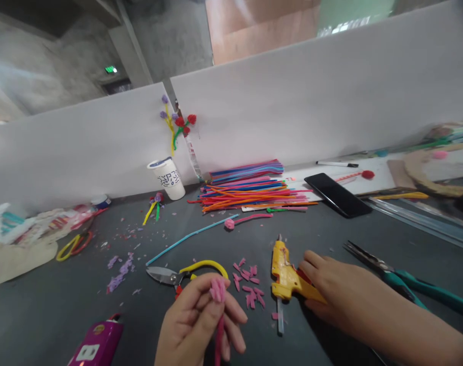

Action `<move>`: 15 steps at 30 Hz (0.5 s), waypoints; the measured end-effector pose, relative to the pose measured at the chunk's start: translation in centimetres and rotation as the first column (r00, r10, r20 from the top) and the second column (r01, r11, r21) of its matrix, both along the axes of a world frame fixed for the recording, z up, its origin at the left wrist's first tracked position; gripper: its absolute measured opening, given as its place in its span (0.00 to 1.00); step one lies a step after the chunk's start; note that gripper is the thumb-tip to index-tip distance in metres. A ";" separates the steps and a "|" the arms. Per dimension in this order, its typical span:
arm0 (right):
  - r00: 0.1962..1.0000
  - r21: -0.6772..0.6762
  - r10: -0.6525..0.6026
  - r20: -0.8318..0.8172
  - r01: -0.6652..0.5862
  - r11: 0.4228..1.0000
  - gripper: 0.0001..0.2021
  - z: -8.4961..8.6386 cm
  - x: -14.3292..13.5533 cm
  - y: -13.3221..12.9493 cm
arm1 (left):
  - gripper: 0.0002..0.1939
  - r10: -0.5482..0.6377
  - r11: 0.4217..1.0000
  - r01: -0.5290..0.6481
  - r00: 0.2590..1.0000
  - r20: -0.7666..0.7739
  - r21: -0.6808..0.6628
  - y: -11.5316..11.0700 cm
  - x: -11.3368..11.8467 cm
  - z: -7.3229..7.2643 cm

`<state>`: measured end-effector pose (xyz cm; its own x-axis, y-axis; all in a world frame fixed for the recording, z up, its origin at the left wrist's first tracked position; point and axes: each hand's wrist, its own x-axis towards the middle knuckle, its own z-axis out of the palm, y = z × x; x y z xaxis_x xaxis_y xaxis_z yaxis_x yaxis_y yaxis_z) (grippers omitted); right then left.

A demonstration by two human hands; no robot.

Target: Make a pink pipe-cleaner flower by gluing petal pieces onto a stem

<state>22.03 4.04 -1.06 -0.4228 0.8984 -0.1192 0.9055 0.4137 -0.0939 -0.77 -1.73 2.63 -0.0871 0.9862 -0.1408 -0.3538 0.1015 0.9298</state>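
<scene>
My left hand (195,317) pinches a pink pipe-cleaner flower (218,291) between thumb and fingers, its stem hanging down over the palm. On the right, my right hand (326,282) is wrapped around the handle of a yellow hot glue gun (281,269), which lies on the table with its nozzle pointing away from me. A clear glue stick (280,317) juts from its rear. Between the hands lie several short pink pipe-cleaner pieces (250,274). Scissors (166,275) with yellow and red handles rest just behind my left hand, partly covered by it.
Pliers (392,277) lie beside my right forearm. Farther back are a bundle of pipe cleaners (250,195), a phone (336,195), a paper cup (168,178) and a blue pipe cleaner (191,238). A purple box-shaped device (97,343) sits at the front left, near purple scraps (120,272).
</scene>
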 end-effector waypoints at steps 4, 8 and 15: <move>0.995 -0.027 0.016 -0.095 -0.019 0.999 0.17 -0.6 -0.5 -0.1 | 0.15 -0.070 0.995 0.074 0.996 0.055 -0.074 0.7 -0.4 -0.4; 0.985 -0.016 0.018 -0.172 -0.021 1.000 0.16 -1.1 -0.5 0.1 | 0.12 -0.108 0.983 0.123 0.988 0.112 -0.134 1.2 -0.8 -0.9; 0.988 0.039 0.013 -0.157 -0.007 0.999 0.14 -1.2 -0.3 0.1 | 0.06 -0.274 0.947 0.292 0.951 0.143 -0.131 1.4 -1.8 -0.3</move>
<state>21.70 4.12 -2.21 -0.4429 0.8964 -0.0160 0.8765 0.4291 -0.2184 -2.56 -0.34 2.36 0.2194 0.9348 -0.2793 -0.3995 0.3473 0.8484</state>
